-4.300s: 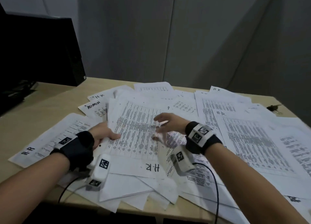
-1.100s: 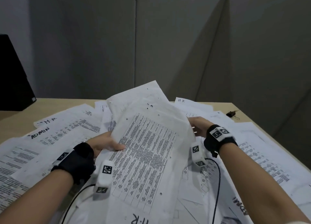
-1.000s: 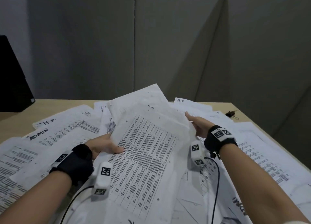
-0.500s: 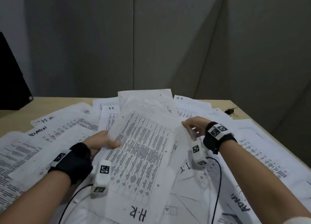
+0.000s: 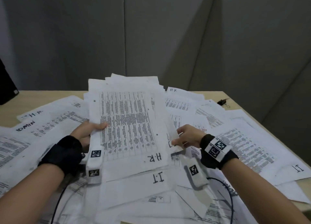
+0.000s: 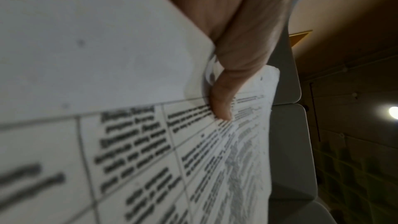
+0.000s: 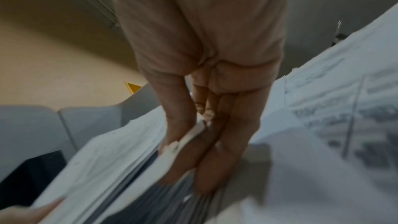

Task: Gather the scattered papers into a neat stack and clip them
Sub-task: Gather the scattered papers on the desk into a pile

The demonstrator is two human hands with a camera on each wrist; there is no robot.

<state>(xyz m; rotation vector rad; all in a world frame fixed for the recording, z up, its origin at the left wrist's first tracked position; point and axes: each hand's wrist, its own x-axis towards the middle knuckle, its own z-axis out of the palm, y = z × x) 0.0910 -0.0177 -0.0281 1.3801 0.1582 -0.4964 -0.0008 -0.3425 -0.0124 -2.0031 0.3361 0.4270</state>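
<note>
Left hand (image 5: 87, 132) grips the left edge of a raised bundle of papers (image 5: 129, 127); thumb lies on the printed top sheet, fingers curl underneath. The left wrist view confirms it: thumb (image 6: 224, 106) presses on the table of text, several sheet edges fanned beneath it. Top sheet is marked "H.R" at its near edge.

Right hand (image 5: 186, 137) pinches the right edge of the same bundle, thumb above, fingers below. The right wrist view shows the fingers (image 7: 215, 159) closed on a thick fan of sheet edges; picture blurred, so the sheet count cannot be read.

The bundle is held tilted, far edge up, above the middle of the desk (image 5: 50, 95). Its sheets are not yet squared: corners stick out at the far end.

Loose sheets (image 5: 244, 139) cover most of the desk on both sides and under the bundle, overlapping at odd angles, hand-marked "H R", "I.T" and "ADMIN". One "I.T" sheet (image 5: 148, 181) lies just below the bundle's near edge.

Black binder clip (image 5: 223, 102) sits on bare desk at the far right corner, well apart from both hands.

Grey partition panels (image 5: 168, 38) stand behind the desk.
</note>
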